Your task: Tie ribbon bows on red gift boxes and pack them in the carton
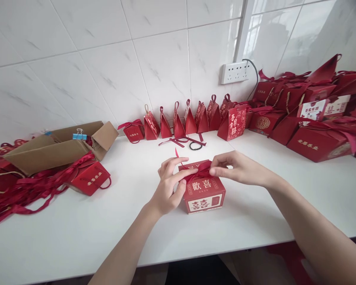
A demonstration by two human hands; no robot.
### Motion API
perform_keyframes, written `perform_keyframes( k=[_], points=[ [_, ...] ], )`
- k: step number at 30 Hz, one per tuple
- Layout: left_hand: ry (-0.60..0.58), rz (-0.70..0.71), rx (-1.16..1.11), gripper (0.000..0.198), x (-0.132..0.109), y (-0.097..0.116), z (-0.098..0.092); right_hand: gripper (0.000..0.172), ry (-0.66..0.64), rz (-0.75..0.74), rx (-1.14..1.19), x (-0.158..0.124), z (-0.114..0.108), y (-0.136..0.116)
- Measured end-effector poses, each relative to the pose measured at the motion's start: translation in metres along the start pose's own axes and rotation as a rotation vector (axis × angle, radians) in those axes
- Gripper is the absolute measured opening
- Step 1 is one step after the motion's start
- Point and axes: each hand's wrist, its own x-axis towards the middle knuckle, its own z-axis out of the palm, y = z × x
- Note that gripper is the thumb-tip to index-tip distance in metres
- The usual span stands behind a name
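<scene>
A red gift box (pixel 204 204) with white and gold Chinese characters stands on the white table in front of me. A dark red ribbon (pixel 202 170) is gathered in a bow on its top, and one thin tail sticks up behind my left hand. My left hand (pixel 169 186) is at the box's left side, its index finger on the bow and its thumb low at the ribbon's left part. From the right, my right hand (pixel 235 168) pinches the bow's right loop between thumb and index finger. The ribbon under the fingertips is partly hidden.
Behind the box lie ribbon scraps (pixel 179 141) and a black ring (pixel 195 146). A row of small red triangular boxes (pixel 178 126) lines the tiled wall. Left are a cardboard box (pixel 47 156) and a ribboned red box (pixel 90 178); right, stacked red boxes (pixel 317 144).
</scene>
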Motion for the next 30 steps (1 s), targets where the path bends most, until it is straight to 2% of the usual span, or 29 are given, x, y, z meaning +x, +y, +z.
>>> perform_keyframes(
  k=[2,6,11,23,30],
  points=[
    [-0.002,0.005,0.003,0.040,0.000,0.000,0.000,0.034,-0.036,0.025,-0.014,-0.001,0.001,-0.001],
    [0.003,0.007,0.014,0.040,0.000,-0.001,0.000,0.028,-0.004,0.017,0.037,0.001,0.004,0.002],
    [-0.003,0.002,-0.003,0.040,-0.001,0.000,0.000,0.028,0.014,-0.003,0.021,0.001,0.007,0.003],
    [0.009,0.017,-0.008,0.040,0.000,0.000,0.000,0.014,0.163,-0.034,0.073,0.002,0.013,0.006],
    [0.002,0.008,0.001,0.040,0.000,0.000,0.000,0.015,0.127,-0.050,0.119,0.000,0.012,0.004]
  ],
)
